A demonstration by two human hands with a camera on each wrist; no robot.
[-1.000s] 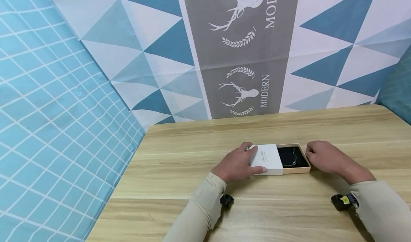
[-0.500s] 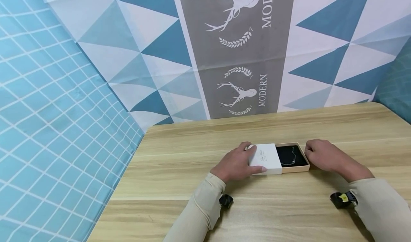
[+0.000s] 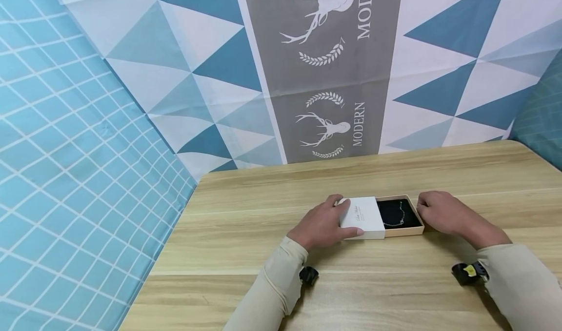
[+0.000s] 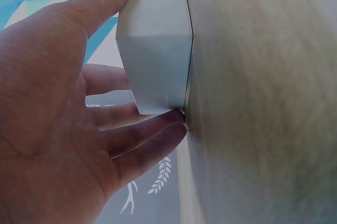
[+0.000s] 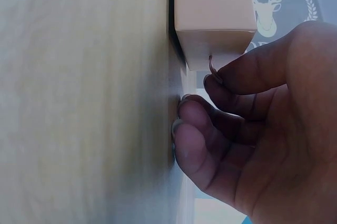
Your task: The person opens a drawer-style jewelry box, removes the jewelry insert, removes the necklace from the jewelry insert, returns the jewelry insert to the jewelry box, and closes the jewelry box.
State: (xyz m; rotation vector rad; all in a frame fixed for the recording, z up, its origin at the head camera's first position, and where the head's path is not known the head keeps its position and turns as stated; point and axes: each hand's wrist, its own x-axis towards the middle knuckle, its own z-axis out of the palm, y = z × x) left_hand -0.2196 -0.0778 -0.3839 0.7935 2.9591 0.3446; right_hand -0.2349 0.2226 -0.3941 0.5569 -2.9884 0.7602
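A small jewelry box lies partly slid out on the table. My left hand (image 3: 322, 223) grips its white sleeve (image 3: 366, 218), thumb on the near side and fingers round the far left corner. Out of the sleeve's right end shows a peach-coloured drawer (image 3: 405, 232) with a black pad inside. On the pad rests a thin silver chain (image 3: 401, 221), its left part hidden under the sleeve. At the drawer's right end, my right hand (image 3: 440, 213) pinches a short ribbon pull tab (image 5: 211, 66) between thumb and forefinger. Its other fingers curl loosely near the table surface in the right wrist view.
The wood-grain table (image 3: 246, 253) runs up to a patterned wall cloth (image 3: 329, 82) with deer heads and triangles. Blue checked cloth (image 3: 88, 165) hangs along the left. A black wrist camera (image 3: 309, 275) sits under the left cuff, another camera (image 3: 465, 273) by the right cuff.
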